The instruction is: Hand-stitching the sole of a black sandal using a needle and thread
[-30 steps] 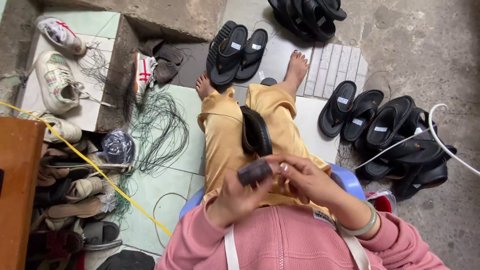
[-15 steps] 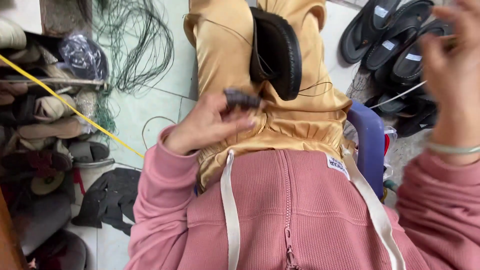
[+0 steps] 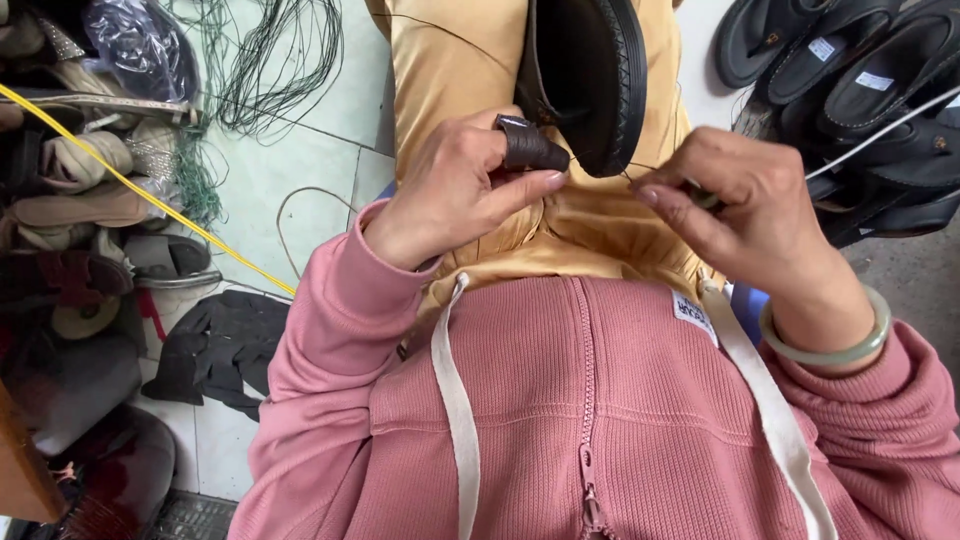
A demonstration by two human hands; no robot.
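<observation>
A black sandal (image 3: 590, 80) stands on edge between my thighs, on my mustard trousers. My left hand (image 3: 455, 190) pinches a small dark brown strap piece (image 3: 528, 147) between thumb and forefinger, right beside the sandal's sole. My right hand (image 3: 740, 200), with a pale green bangle at the wrist, is closed on a thin tool, mostly hidden by the fingers. A fine dark thread (image 3: 600, 165) runs between the two hands. My pink zip jacket fills the lower part of the view.
Coils of dark cord (image 3: 270, 60) lie on the pale green floor tiles at upper left. Piled shoes and sandals (image 3: 80, 200) crowd the left edge, crossed by a yellow string (image 3: 150, 200). Several black sandals (image 3: 850, 70) lie at upper right.
The view has tilted down and closer to my lap. My right hand came down from the upper right to meet the left at the sandal, and now pulls thread.
</observation>
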